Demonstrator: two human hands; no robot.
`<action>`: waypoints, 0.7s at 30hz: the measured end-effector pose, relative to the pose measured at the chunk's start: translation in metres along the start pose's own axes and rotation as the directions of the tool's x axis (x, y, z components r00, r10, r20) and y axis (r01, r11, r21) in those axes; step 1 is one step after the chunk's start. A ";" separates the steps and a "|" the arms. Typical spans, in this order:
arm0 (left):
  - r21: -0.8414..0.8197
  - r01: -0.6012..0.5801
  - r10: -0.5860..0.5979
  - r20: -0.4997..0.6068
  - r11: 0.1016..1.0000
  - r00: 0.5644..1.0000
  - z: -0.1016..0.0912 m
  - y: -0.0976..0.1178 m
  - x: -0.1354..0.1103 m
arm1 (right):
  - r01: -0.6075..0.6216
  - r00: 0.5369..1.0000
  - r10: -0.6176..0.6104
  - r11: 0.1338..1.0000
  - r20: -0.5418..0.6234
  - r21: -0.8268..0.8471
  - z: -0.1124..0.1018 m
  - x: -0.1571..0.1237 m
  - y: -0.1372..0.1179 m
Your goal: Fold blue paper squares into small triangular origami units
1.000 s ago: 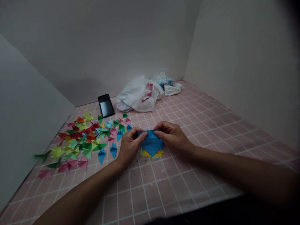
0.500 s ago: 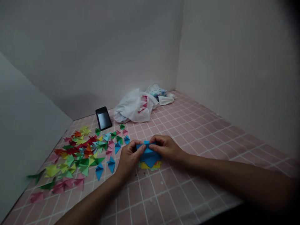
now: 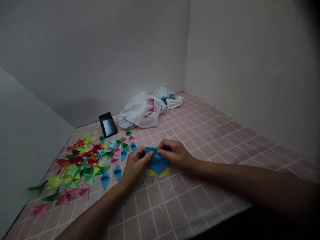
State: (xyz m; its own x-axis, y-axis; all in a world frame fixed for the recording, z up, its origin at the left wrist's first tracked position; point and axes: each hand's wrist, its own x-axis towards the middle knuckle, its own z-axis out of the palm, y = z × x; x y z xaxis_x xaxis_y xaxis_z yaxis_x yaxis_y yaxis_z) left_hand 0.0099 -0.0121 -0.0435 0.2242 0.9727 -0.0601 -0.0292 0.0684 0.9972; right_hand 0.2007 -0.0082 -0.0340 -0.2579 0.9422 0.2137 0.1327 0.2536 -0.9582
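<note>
Between my two hands is a blue sheet of origami paper (image 3: 158, 163), partly folded, with a corner pointing toward me. My left hand (image 3: 136, 166) pinches its left side between thumb and fingers. On the upper right edge, my right hand (image 3: 176, 154) grips it the same way, thumb on top. Beneath the blue paper, the edges of a stack of coloured paper (image 3: 165, 172) show yellow and green. Several folded blue paper pieces (image 3: 105, 180) lie just left of my left hand.
Many folded paper pieces (image 3: 88, 171) in red, green, yellow and pink spread over the left of the pink checked tablecloth (image 3: 215, 136). A dark tablet or phone (image 3: 108, 125) lies behind them. White plastic bags (image 3: 142, 110) rest near the back wall.
A flap of the blue paper has changed position between my fingers, and a darker blue part now shows at its upper left. My view has shifted slightly.
</note>
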 end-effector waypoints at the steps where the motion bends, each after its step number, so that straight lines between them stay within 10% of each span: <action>1: 0.008 0.001 -0.001 0.003 1.000 1.000 0.000 0.000 0.000 | -0.010 1.000 0.010 1.000 0.014 0.001 0.000 0.000 0.000; 21: -0.039 -0.018 0.017 -0.021 0.999 1.000 0.012 0.009 -0.007 | -0.142 0.989 0.128 0.960 0.074 0.242 0.010 -0.009 -0.001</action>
State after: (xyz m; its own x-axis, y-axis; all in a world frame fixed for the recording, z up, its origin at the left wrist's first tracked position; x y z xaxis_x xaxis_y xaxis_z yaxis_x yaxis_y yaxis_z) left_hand 0.0196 -0.0208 -0.0336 0.2027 0.9783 -0.0437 -0.0715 0.0593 0.9957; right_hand 0.1933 -0.0187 -0.0373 -0.3094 0.9480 0.0748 -0.0672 0.0567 -0.9961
